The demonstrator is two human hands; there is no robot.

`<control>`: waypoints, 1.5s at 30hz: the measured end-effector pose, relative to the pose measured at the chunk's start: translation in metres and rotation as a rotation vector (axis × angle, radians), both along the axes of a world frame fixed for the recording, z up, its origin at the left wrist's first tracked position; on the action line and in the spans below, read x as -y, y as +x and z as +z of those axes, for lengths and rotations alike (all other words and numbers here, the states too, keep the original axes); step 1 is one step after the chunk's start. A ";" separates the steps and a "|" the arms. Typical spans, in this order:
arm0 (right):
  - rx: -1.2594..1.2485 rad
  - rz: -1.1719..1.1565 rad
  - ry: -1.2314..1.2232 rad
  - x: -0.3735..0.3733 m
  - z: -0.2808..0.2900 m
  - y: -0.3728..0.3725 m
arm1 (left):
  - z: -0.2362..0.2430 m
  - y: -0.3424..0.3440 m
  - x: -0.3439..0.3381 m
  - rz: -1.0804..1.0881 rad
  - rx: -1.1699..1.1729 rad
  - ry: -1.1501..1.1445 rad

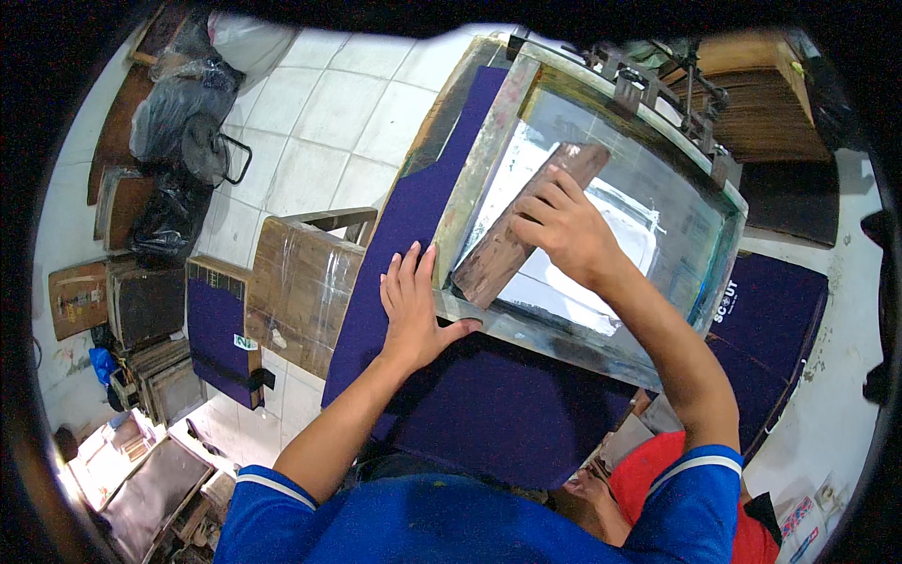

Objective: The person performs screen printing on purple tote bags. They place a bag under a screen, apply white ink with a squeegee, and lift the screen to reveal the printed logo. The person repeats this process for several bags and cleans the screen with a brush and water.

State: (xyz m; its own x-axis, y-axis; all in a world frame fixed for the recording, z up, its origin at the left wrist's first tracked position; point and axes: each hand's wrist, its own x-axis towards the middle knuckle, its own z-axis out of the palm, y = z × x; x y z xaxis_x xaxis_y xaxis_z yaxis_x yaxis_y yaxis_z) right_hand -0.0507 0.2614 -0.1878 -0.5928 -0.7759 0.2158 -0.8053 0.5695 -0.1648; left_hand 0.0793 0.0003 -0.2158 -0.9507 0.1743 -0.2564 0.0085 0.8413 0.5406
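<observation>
Nearest the head camera is the wearer's blue cloth shirt with white-banded sleeves [423, 517]. Beyond it the right hand [573, 226] has its fingers bent and closed on a long reddish-brown wooden bar [493, 263], which lies slantwise inside a pale, stained rectangular screen frame [477, 155]; whether the thumb wraps underneath cannot be told. That grip near the middle probably keeps the bar level over the mesh's bright white patch [564, 299]. At the frame's near-left corner the left hand [411, 315] lies flat, fingers slightly apart and thumb splayed, seemingly to steady it, while dark metal clamps [646, 91] line the far side. Dark purple fabric [498, 423] spreads beneath. Around are a pale tiled floor [352, 103], shiny black plastic bags [169, 216] and, lower right, another person in red [648, 465].
</observation>
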 end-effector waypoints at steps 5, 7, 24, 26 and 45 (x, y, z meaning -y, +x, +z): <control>0.095 -0.289 0.099 -0.008 0.023 0.057 | 0.003 -0.001 0.000 0.009 -0.006 0.013; 0.150 -0.452 0.136 -0.013 0.032 0.078 | 0.002 -0.001 0.000 -0.002 -0.024 -0.015; 0.063 -0.793 -0.050 -0.065 -0.004 -0.021 | -0.005 -0.002 -0.001 -0.057 -0.099 -0.054; 0.095 -0.808 -0.072 -0.070 -0.013 -0.024 | -0.006 0.001 0.000 -0.049 -0.084 -0.048; 0.054 -0.759 -0.032 -0.069 -0.006 -0.011 | -0.008 -0.002 -0.003 -0.068 -0.111 -0.019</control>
State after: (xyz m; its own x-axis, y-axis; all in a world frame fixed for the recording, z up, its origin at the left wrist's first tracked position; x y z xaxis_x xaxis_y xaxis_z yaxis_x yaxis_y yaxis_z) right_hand -0.0613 0.3305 -0.1941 -0.9717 -0.1449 0.1867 -0.1850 0.9580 -0.2190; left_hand 0.0777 0.0034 -0.2236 -0.9596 0.2351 -0.1544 0.1243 0.8469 0.5170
